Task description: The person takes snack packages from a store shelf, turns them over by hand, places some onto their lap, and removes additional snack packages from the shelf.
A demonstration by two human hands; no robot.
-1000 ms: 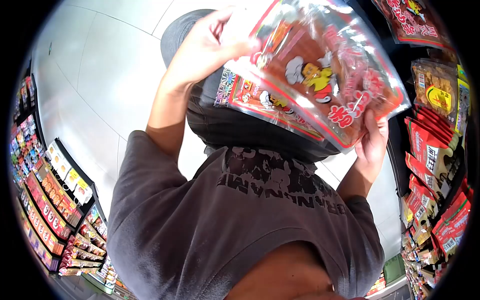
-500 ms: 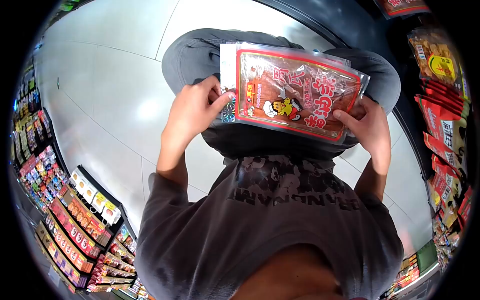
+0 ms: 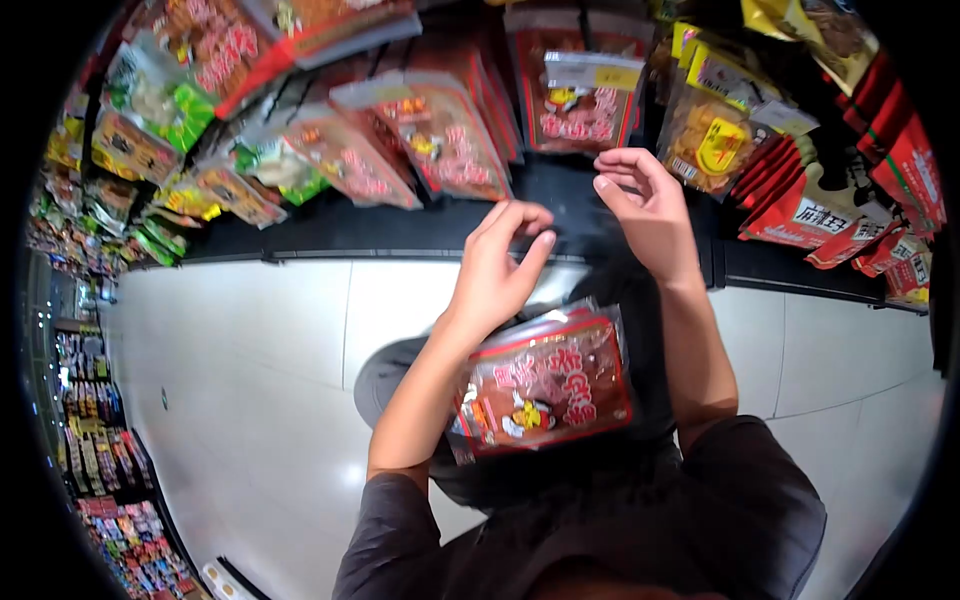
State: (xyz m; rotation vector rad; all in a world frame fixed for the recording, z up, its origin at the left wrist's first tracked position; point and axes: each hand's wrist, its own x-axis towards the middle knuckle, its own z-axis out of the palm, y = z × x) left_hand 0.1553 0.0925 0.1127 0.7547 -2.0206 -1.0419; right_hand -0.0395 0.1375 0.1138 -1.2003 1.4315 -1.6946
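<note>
A stack of flat, clear-wrapped packets with red borders and a cartoon cook (image 3: pixel 550 390) lies across my lap. Ahead of it, my left hand (image 3: pixel 500 262) reaches toward the shelf, empty, with thumb and curled fingers apart. My right hand (image 3: pixel 650 212) is raised close to the bottom of a hanging red-bordered packet (image 3: pixel 578 118); its fingers are bent and loosely spread, and I see nothing in them. Whether its fingertips touch that packet I cannot tell. Up and left of my left hand hangs a row of similar red packets (image 3: pixel 450 145).
A black shelf base (image 3: pixel 400 228) runs across in front of me. Yellow-labelled snack bags (image 3: pixel 715 140) and red bags (image 3: pixel 800 215) hang at the right. Green and white packets (image 3: pixel 275 170) are at the left. Pale floor tiles (image 3: pixel 250 350) surround me, with further stocked shelves (image 3: pixel 100 440) far left.
Both hands have let go of the packet, which now lies on my lap, and have moved forward to the shelf. My view has turned up toward the hanging packets.
</note>
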